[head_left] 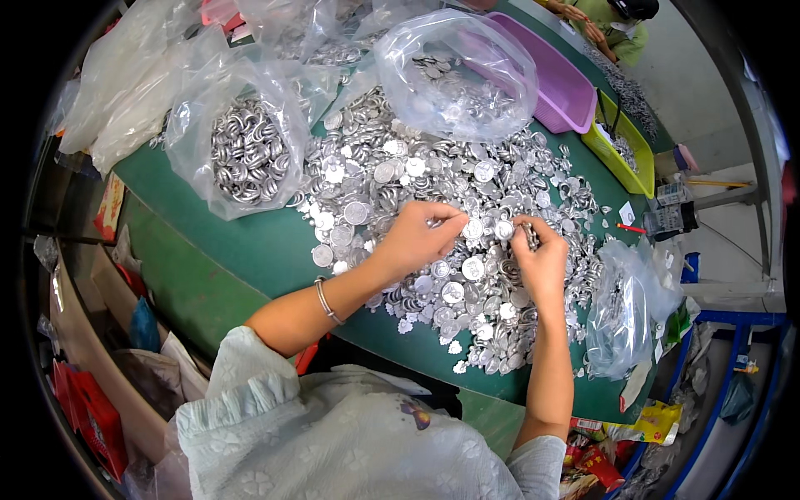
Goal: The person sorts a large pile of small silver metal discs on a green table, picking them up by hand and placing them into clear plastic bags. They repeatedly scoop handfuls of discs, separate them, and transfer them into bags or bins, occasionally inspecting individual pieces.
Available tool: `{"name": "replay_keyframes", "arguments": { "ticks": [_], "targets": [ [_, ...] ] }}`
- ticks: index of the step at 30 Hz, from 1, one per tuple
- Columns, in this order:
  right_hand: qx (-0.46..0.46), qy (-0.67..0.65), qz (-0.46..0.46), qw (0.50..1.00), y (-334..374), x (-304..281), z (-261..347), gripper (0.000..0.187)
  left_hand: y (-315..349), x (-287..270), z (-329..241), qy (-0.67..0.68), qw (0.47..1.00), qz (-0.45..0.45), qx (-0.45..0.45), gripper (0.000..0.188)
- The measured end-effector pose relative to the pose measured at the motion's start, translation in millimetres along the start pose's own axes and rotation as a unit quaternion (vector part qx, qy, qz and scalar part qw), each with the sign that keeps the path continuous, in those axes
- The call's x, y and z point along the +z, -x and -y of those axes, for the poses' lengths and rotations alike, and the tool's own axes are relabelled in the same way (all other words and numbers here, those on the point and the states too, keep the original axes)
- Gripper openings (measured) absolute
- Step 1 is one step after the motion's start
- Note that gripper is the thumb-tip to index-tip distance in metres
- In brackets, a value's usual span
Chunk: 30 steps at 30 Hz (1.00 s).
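A wide heap of small silver metal pieces [400,172], some round like coins, some flower-edged, some curved, covers the green table [192,225] in front of me. My left hand [421,240] is over the middle of the heap, its thumb and forefinger pinched together; a bit of silver metal shows at its curled fingers. Close to its right, my right hand [542,257] is curled round several small silver pieces [529,235], with a round silver disc [504,229] beside its fingertips. Exactly what the left fingertips pinch is too small to make out.
A clear bag of curved silver pieces [250,154] lies left, another clear bag [454,79] at the back. Beyond are a purple basket [554,79] and a yellow-green tray [621,162]. A plastic bag [621,312] lies right. Another person [612,29] sits at the far right.
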State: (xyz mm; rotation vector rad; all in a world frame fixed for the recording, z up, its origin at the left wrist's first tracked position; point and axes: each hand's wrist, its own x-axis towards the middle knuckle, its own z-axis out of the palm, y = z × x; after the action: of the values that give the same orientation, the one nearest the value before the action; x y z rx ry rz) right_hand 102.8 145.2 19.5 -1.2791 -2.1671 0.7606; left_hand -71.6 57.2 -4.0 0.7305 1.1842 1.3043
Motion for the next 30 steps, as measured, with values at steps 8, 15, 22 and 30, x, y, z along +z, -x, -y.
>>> {"name": "replay_keyframes", "arguments": {
  "ticks": [8,15,22,30],
  "targets": [
    [0.147,-0.284,0.036,0.947,11.3,-7.7,-1.5,0.014,-0.5,-3.8,-0.2,0.072,0.996,0.060,-0.002,0.018],
    [0.171,-0.471,0.022,0.865,27.0,-2.7,11.7,0.018,4.6,1.0,-5.9,0.075,0.990,0.122,0.002,0.020],
    [0.233,-0.839,0.113,0.479,29.5,1.9,2.0,0.038,5.9,2.2,0.6,0.340,0.905,0.225,-0.123,0.029],
    [0.187,-0.775,0.122,0.591,31.4,7.9,-7.8,0.027,4.6,5.7,1.2,0.229,0.951,0.155,-0.136,0.032]
  ]
}}
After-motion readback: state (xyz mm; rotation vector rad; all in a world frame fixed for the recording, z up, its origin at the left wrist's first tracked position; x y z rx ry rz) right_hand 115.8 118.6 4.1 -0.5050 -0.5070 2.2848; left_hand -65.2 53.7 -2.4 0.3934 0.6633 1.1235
